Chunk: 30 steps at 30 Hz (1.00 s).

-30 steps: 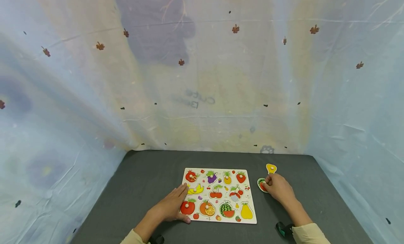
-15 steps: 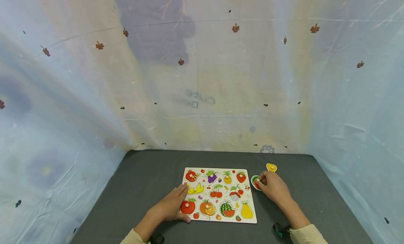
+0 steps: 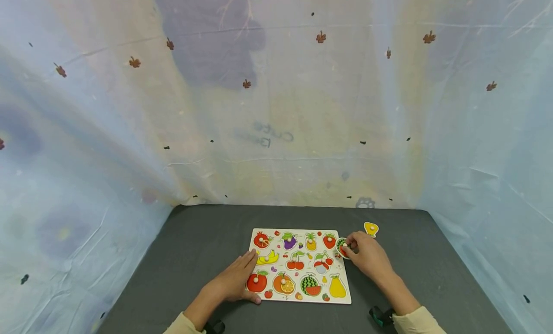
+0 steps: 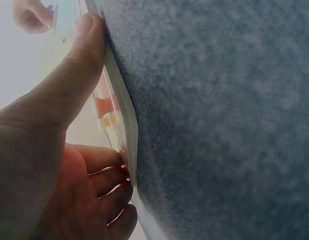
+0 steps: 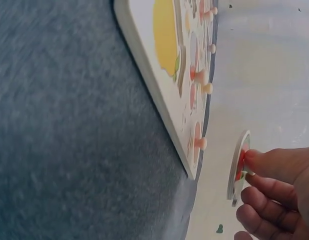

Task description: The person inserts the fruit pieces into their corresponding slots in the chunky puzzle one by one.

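Note:
A white wooden fruit puzzle board [image 3: 320,298] lies on the grey table with several knobbed pieces in it. Its watermelon [image 3: 310,285] and pear [image 3: 338,287] places show printed pictures without knobs. My left hand [image 3: 233,279] rests on the board's left side, fingers extended and thumb at the near corner. With thumb and fingertips, my right hand [image 3: 369,258] pinches a watermelon puzzle piece [image 3: 341,246] by its knob. In the right wrist view this piece [image 5: 237,167] is raised and apart from the board. Part of it is hidden by the fingers.
A yellow pear piece [image 3: 370,229] lies on the table just beyond my right hand. Patterned cloth [image 3: 276,108] hangs behind and on both sides of the grey tabletop [image 3: 203,228]. A black strap [image 3: 380,317] is at the right wrist.
My right hand has lifted the watermelon piece from beside the pear piece and carried it left to the board's right edge. My left hand has stayed in place.

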Each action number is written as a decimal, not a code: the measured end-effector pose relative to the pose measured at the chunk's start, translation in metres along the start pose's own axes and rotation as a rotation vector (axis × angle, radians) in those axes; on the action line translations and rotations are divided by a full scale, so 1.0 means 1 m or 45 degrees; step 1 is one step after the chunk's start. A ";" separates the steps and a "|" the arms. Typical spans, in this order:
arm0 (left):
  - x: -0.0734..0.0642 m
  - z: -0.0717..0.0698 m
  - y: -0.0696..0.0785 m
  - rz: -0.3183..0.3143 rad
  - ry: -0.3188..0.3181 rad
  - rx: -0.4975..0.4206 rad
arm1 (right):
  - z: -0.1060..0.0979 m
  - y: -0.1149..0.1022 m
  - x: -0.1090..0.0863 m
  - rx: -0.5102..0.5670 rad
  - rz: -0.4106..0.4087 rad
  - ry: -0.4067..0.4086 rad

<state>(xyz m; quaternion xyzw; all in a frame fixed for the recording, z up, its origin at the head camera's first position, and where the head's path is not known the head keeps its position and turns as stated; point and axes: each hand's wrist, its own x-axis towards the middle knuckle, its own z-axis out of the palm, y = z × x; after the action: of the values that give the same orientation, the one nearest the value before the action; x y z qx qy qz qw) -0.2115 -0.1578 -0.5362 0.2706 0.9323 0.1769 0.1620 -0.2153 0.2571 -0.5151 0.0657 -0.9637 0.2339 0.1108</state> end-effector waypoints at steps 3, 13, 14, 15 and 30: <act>0.001 0.000 0.001 -0.014 0.003 0.007 | 0.001 -0.005 0.000 0.005 -0.030 0.001; 0.001 0.002 0.001 -0.024 0.005 0.023 | 0.009 -0.021 -0.005 0.011 -0.099 0.010; 0.001 0.002 0.000 -0.022 0.006 0.022 | 0.010 -0.022 -0.005 0.010 -0.098 0.002; 0.001 0.002 0.000 -0.021 0.006 0.017 | 0.010 -0.024 -0.006 0.012 -0.096 -0.009; 0.001 0.003 0.000 -0.011 0.015 0.023 | 0.019 -0.039 -0.013 0.041 -0.245 -0.152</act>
<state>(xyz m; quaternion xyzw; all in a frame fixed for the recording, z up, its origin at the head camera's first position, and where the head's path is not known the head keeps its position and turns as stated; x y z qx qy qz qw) -0.2110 -0.1568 -0.5387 0.2669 0.9360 0.1693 0.1547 -0.1988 0.2147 -0.5179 0.1733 -0.9539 0.2334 0.0742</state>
